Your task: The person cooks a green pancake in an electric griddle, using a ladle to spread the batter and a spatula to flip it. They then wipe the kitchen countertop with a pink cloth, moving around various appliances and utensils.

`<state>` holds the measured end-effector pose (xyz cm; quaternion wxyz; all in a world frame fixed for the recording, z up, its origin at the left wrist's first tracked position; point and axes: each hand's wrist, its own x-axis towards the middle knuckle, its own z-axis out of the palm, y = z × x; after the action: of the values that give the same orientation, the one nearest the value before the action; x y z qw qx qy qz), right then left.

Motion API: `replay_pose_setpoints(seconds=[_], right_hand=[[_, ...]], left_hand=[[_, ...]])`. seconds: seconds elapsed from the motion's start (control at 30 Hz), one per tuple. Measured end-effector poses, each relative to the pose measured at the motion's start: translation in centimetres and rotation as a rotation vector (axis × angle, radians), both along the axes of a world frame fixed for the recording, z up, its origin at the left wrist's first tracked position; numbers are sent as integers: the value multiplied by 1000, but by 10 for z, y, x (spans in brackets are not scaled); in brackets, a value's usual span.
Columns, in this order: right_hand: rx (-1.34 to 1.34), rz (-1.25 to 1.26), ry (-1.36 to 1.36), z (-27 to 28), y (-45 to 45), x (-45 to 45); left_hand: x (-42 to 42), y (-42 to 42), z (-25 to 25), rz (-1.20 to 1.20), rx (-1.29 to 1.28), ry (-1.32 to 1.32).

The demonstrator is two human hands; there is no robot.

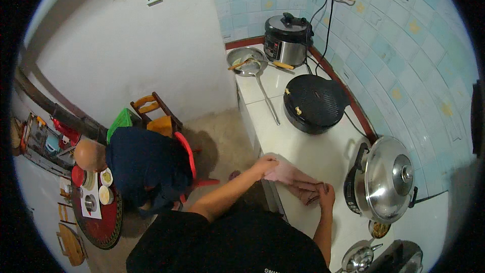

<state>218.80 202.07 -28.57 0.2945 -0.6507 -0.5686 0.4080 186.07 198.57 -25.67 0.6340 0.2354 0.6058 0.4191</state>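
Observation:
A pink cloth (291,176) is stretched between my two hands over the white tiled counter (280,144), near its front edge. My left hand (265,167) grips the cloth's upper left corner. At the other end, my right hand (326,194) pinches a bunched, darker fold of it. Just beyond the cloth sits a round black electric griddle (316,102) with its lid down. To the right of my right hand stands an electric pot (386,182) with a shiny steel lid.
A steel bowl (237,55), a long-handled ladle (268,100) and an electric pressure cooker (286,41) occupy the far counter end. A steel kettle (358,259) is at the lower right. On my left, another person (147,170) sits by a round red table (108,231).

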Motion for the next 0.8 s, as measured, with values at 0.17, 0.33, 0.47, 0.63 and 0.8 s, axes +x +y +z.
replay_pose_setpoints(seconds=[0.17,0.33,0.47,0.63,0.8], right_hand=[[308,181,-300,58,32,-49],[427,253,-258,123,97,-156],[649,277,-374,139,155,-228],[655,339,-621,133,198,-278],[598,322,-769,123,204,-295]], left_hand=[[-26,45,-17,93,187,241],[-80,93,-27,16,95,-32],[-113,129,-3,39,46,-92],[-168,178,-29,103,7,-184],[-203,212,-20,46,-70,-190]])
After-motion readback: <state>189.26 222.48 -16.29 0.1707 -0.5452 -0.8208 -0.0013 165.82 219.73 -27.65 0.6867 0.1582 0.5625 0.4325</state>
